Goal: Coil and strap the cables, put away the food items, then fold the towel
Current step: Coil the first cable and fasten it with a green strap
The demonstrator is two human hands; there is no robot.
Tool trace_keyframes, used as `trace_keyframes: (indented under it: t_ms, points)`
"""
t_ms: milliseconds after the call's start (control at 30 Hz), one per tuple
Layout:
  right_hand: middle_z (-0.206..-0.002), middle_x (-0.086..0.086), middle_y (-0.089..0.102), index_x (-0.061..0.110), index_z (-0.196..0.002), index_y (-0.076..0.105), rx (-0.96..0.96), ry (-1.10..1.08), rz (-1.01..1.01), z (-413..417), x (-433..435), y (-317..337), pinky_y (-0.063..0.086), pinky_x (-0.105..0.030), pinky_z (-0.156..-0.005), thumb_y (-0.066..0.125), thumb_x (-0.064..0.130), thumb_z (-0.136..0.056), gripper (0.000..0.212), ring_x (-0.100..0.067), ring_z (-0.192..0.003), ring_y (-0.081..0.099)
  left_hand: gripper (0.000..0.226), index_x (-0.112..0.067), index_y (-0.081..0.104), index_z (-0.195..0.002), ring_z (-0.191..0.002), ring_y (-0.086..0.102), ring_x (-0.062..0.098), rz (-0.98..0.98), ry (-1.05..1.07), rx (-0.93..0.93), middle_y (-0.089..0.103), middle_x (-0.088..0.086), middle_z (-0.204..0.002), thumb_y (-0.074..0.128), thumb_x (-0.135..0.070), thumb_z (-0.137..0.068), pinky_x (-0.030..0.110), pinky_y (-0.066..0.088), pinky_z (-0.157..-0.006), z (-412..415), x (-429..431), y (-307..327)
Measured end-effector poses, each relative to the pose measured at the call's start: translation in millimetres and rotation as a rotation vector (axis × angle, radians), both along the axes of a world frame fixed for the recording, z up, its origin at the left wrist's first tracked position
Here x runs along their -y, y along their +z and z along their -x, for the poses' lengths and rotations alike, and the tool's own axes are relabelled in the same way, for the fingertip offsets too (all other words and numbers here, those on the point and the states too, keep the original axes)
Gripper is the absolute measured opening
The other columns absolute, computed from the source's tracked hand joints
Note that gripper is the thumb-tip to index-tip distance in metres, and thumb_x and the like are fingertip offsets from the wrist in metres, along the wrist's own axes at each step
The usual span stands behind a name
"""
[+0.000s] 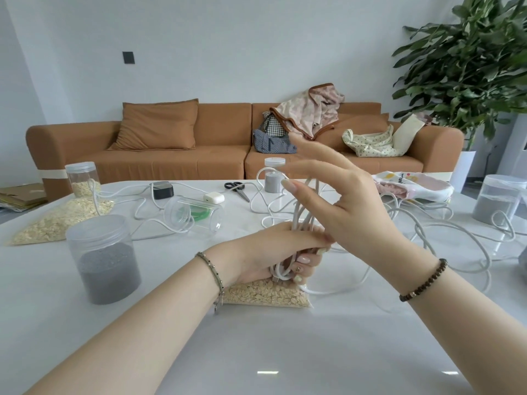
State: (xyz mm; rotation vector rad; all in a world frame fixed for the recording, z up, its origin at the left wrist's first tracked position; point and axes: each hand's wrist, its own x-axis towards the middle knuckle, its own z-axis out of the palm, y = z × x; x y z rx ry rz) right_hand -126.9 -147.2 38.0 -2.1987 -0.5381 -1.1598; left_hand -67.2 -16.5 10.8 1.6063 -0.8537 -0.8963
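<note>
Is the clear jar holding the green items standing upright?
No, the clear jar lies on its side on the table.

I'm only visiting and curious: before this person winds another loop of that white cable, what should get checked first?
1. Left hand grips the cable bundle tightly: ok.
2. Right hand free to guide a loop: ok, fingers spread open.
3. Loose cable free of knots: cannot tell; it lies in crossing loops.
4. Loose cable clear of the grey jar: not ok; a loop lies at its base.
5. Ties at hand: ok; green bands sit in the tipped jar.
</note>
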Motion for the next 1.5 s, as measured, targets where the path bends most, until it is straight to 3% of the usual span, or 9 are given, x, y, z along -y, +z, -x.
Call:
trace_keyframes:
  t_ms: [233, 367, 567, 800, 900, 1000, 1133, 1333, 1500]
  points:
    - [-0.075, 0.003, 0.074, 0.036, -0.087, 0.076, -0.194, -0.087, -0.235, -2.8, 2.2, -0.4, 0.050, -0.024, -0.067, 0.068, 0.042, -0.093, 0.012, -0.011, -0.072, 0.065, 0.030, -0.020, 0.043, -0.075, -0.052, 0.028, 0.014, 0.004, 0.009, -0.006, 0.030, -0.003, -0.057, 0.061, -0.030, -0.097, 0.029, 0.025, -0.056, -1.2, -0.6, -0.8]
    - [-0.080, -0.013, 0.072, 0.033, -0.081, 0.077, -0.325, -0.101, -0.237, -5.9, 6.3, 0.3, 0.050, -0.036, -0.071, 0.068, 0.047, -0.091, 0.020, -0.029, -0.081, 0.064, 0.039, -0.021, 0.038, -0.068, -0.051, 0.025, 0.014, -0.001, 0.015, -0.017, 0.026, -0.002, -0.056, 0.058, -0.029, -0.101, 0.027, 0.024, -0.054, 0.7, -0.7, -0.2]
    - [-0.058, -0.005, 0.058, 0.028, -0.086, 0.080, -0.288, -0.123, -0.240, -6.5, 12.1, 1.4, 0.035, -0.019, -0.053, 0.077, 0.036, -0.086, 0.008, -0.008, -0.055, 0.042, 0.036, -0.020, 0.043, -0.071, -0.051, 0.027, 0.013, 0.013, 0.035, -0.011, 0.026, -0.003, -0.056, 0.057, -0.034, -0.101, 0.028, 0.025, -0.056, 2.0, -0.3, 1.4]
    - [-0.058, 0.000, 0.059, 0.035, -0.097, 0.079, -0.232, -0.076, -0.168, -5.3, 9.3, -2.7, 0.040, -0.023, -0.057, 0.080, 0.032, -0.083, 0.014, -0.012, -0.055, 0.044, 0.033, -0.018, 0.043, -0.073, -0.045, 0.037, 0.011, 0.117, 0.073, -0.037, 0.030, -0.006, -0.052, 0.045, -0.025, -0.105, 0.021, 0.043, -0.050, 0.2, 0.5, 3.9]
    - [-0.089, 0.005, 0.077, 0.036, -0.113, 0.074, -0.237, -0.008, -0.201, -3.3, 8.9, -0.6, 0.055, -0.032, -0.082, 0.075, 0.030, -0.088, 0.026, -0.016, -0.083, 0.070, 0.038, -0.018, 0.041, -0.070, -0.040, 0.026, 0.007, 0.233, 0.075, -0.144, 0.024, -0.007, -0.053, 0.041, -0.030, -0.107, 0.019, 0.039, -0.045, -6.5, 1.7, 2.3]
    - [-0.124, 0.023, 0.065, 0.045, -0.138, 0.054, -0.247, 0.058, -0.217, -2.2, 11.9, -1.0, 0.043, -0.025, -0.107, 0.060, 0.045, -0.096, 0.043, 0.007, -0.123, 0.055, 0.036, -0.020, 0.040, -0.069, -0.038, 0.022, 0.003, 0.489, 0.166, -0.320, 0.025, -0.011, -0.048, 0.044, -0.033, -0.103, 0.016, 0.026, -0.039, -20.3, -0.9, 9.0]
    - [-0.129, 0.024, 0.060, 0.044, -0.147, 0.042, -0.386, 0.059, -0.221, -5.5, 7.9, -6.3, 0.046, -0.017, -0.099, 0.054, 0.055, -0.090, 0.059, 0.008, -0.117, 0.058, 0.040, -0.019, 0.041, -0.068, -0.036, 0.021, 0.003, 0.831, 0.356, -0.428, 0.024, -0.010, -0.047, 0.049, -0.040, -0.101, 0.017, 0.022, -0.036, -41.6, -13.7, 19.3]
    - [-0.074, 0.009, 0.070, 0.037, -0.098, 0.069, -0.538, -0.101, -0.017, -18.1, 9.7, -22.7, 0.047, -0.028, -0.054, 0.067, 0.047, -0.090, 0.013, -0.008, -0.049, 0.057, 0.034, -0.018, 0.048, -0.070, -0.040, 0.021, 0.006, 1.002, 0.579, -0.471, 0.023, -0.009, -0.048, 0.053, -0.026, -0.103, 0.018, 0.020, -0.040, -57.3, -22.8, 17.8]
    - [-0.055, 0.005, 0.057, 0.034, -0.077, 0.067, -0.382, -0.264, 0.071, -20.2, 22.7, -19.4, 0.035, -0.030, -0.054, 0.065, 0.045, -0.090, 0.017, -0.010, -0.053, 0.048, 0.031, -0.020, 0.047, -0.081, -0.046, 0.029, 0.005, 0.941, 0.659, -0.327, 0.027, -0.010, -0.053, 0.041, -0.031, -0.108, 0.020, 0.031, -0.058, -72.0, -19.1, 5.9]
